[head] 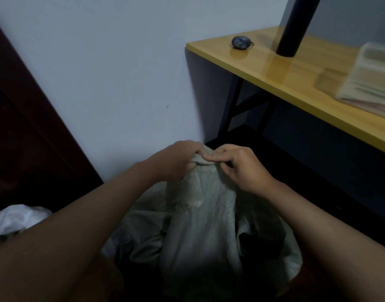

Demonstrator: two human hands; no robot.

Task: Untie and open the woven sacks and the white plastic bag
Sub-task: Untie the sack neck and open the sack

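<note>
A pale grey woven sack (200,214) stands in front of me on the dark floor, its gathered top pulled up against the wall. My left hand (176,162) grips the left side of the sack's top edge with curled fingers. My right hand (237,166) pinches the rolled top edge from the right, thumb and forefinger together. The two hands nearly touch at the sack's mouth. A white plastic bag (19,216) lies at the lower left, partly hidden behind my left forearm. No tie or knot shows.
A yellow-topped table (274,73) with black legs stands at the right. On it are a small dark round object (240,42), a black cylinder (296,27) and a stack of papers (370,79). A dark wooden door (23,127) borders the left.
</note>
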